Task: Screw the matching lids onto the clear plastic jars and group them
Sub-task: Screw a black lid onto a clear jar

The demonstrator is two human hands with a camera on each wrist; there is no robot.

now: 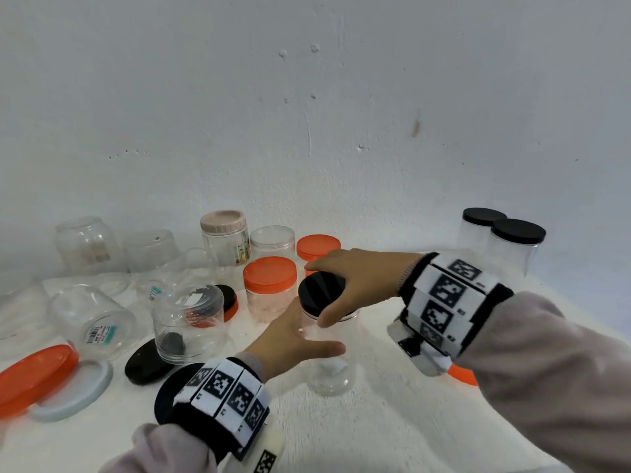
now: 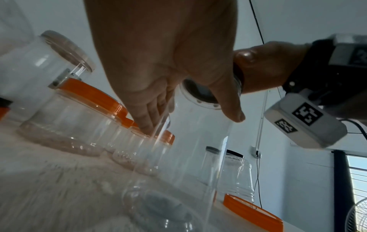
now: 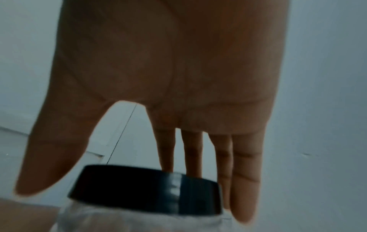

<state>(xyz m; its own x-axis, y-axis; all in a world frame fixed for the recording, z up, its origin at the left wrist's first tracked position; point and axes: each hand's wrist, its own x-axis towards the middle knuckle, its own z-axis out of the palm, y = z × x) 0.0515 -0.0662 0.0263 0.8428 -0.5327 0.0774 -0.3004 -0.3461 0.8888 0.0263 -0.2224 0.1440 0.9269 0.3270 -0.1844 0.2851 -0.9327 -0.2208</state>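
Left hand: I grip the tall clear plastic jar
Right hand: I grasp its round black lid
Risk: tilted lid may cross-thread

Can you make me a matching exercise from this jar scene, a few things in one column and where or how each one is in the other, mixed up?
Things:
1. black lid
2. left hand
3. pink-lidded jar
4. large orange lid

States:
A. lying loose at the table's left edge
B. standing closed by the wall
C. on the clear jar, right hand around it
D. steadying the clear jar's side

Pairs: 1-C, 2-D, 3-B, 4-A
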